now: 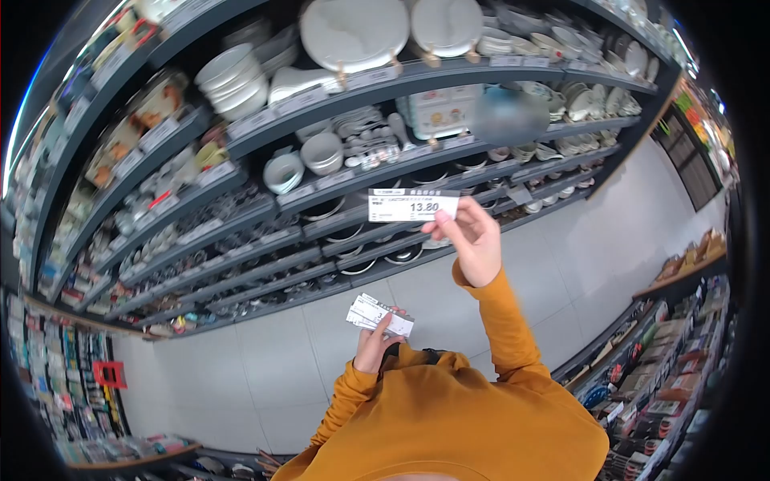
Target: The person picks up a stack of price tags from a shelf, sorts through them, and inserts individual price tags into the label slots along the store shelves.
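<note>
Raised in front of the shelves, my right hand (473, 239) pinches a single white price tag (401, 208) by its right end. The tag has a dark top strip and reads 13.80. Lower down, near my body, my left hand (377, 341) is closed around a small fanned bunch of similar price tags (370, 311). My left thumb lies across the tags; the fingers under them are mostly hidden. Beyond the raised tag are shelves with white bowls (322, 152) and large white plates (353, 32).
A long curved shelf unit (385, 78) of crockery, with price tags along its edges, spans the view ahead. Grey floor tiles (277, 373) lie below. Another goods shelf (666, 385) stands at the right, and a red basket-like object (109, 373) is at the left.
</note>
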Demonstrator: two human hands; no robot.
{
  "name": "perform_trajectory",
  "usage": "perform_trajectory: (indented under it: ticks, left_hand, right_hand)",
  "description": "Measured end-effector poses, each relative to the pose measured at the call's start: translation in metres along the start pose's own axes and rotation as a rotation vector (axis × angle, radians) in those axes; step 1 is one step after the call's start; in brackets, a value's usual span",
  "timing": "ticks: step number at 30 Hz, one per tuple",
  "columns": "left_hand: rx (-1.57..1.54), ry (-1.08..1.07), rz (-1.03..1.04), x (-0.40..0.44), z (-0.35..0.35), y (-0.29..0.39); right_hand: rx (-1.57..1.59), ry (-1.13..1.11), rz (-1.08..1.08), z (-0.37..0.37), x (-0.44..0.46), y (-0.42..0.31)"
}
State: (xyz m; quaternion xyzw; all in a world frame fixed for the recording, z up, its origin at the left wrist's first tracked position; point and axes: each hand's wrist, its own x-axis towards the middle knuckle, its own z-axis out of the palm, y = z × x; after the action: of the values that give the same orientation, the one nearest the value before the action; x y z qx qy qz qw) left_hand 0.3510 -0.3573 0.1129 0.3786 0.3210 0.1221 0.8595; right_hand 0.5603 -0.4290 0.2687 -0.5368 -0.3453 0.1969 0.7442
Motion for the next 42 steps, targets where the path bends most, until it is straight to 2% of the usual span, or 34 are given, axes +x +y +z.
perform_trajectory:
  ticks: [3, 5, 9, 13, 15, 19, 21, 25, 29, 33, 38, 42]
  left_hand:
    - [0.014, -0.053, -0.008, 0.038, 0.016, 0.003]
    - [0.03, -0.059, -0.005, 0.065, 0.026, 0.005]
    - [0.025, -0.082, -0.011, 0.126, 0.059, 0.008]
    - [0.094, -0.198, -0.015, 0.178, 0.109, 0.018]
    - [0.112, -0.228, -0.035, 0.189, 0.139, 0.031]
    - [0.137, -0.287, -0.071, 0.215, 0.184, 0.04]
    - [0.078, -0.288, -0.084, 0.229, 0.205, 0.042]
    - [-0.062, -0.297, -0.046, 0.251, 0.255, 0.034]
    - [-0.101, -0.117, 0.03, 0.271, 0.318, 0.01]
    - [-0.137, -0.039, 0.046, 0.282, 0.367, -0.015]
    - [-0.122, 0.051, 0.093, 0.284, 0.398, -0.027]
    - [-0.119, 0.072, 0.12, 0.294, 0.419, -0.03]
  right_hand:
    - [-0.011, -0.039, 0.038, -0.025, 0.016, 0.019]
    - [-0.125, -0.041, 0.0, -0.043, 0.029, 0.035]
    - [-0.295, 0.048, -0.045, -0.096, 0.059, 0.053]
    - [-0.349, 0.166, 0.043, -0.187, 0.078, 0.072]
    - [-0.211, 0.276, 0.094, -0.234, 0.085, 0.085]
    - [-0.539, 0.306, 0.094, -0.324, 0.115, 0.084]
    - [-0.643, 0.36, -0.008, -0.378, 0.144, 0.108]
    - [-0.83, 0.227, -0.025, -0.446, 0.228, 0.105]
    - [-0.908, -0.031, -0.144, -0.509, 0.307, 0.14]
    - [-0.845, -0.303, -0.022, -0.537, 0.343, 0.162]
    - [-0.836, -0.398, 0.025, -0.547, 0.36, 0.168]
    - [-0.752, -0.587, 0.049, -0.554, 0.373, 0.165]
